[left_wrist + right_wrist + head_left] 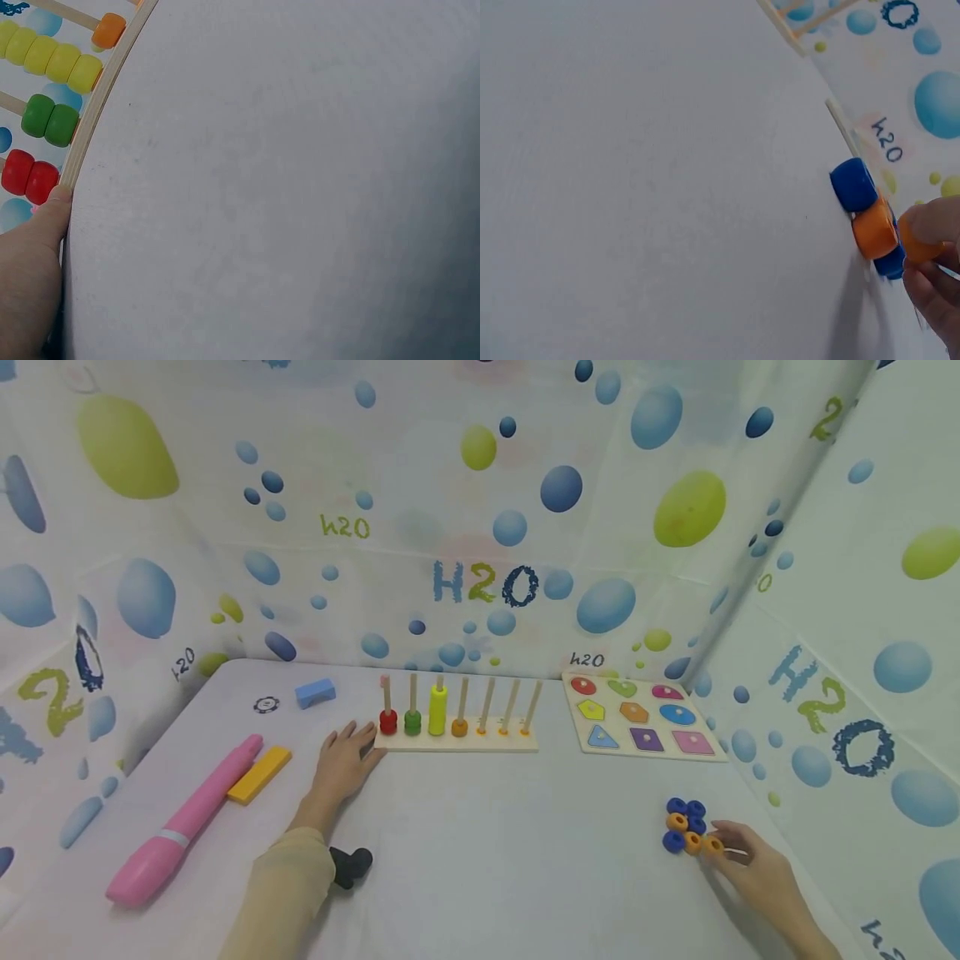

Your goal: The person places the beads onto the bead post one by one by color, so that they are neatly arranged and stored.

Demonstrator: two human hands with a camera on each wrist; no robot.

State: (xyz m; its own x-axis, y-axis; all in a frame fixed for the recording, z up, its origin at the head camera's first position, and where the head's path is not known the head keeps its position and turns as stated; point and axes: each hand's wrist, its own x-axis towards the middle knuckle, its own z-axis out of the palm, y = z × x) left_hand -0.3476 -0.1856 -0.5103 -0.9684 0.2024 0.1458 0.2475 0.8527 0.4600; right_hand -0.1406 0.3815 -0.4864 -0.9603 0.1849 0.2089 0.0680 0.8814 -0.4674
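Observation:
A wooden peg board (457, 744) stands at the back of the table with upright pegs. Red beads (387, 722), green beads (412, 722), a tall yellow stack (437, 711) and one orange bead (460, 727) sit on its left pegs. My left hand (347, 763) holds the board's left end, thumb (57, 202) on the front edge beside the red beads; its other fingers are hidden in the left wrist view. At the right, my right hand (757, 866) pinches an orange bead (917, 238) between thumb and fingers, right beside a cluster of blue beads (673, 842) and orange beads (692, 843).
A shape puzzle board (643, 717) lies at the back right. On the left are a pink wand-shaped object (183, 822), a yellow block (259, 775), a blue block (315, 693) and a round black-and-white chip (266, 704). Patterned cloth (420, 527) hangs behind the table.

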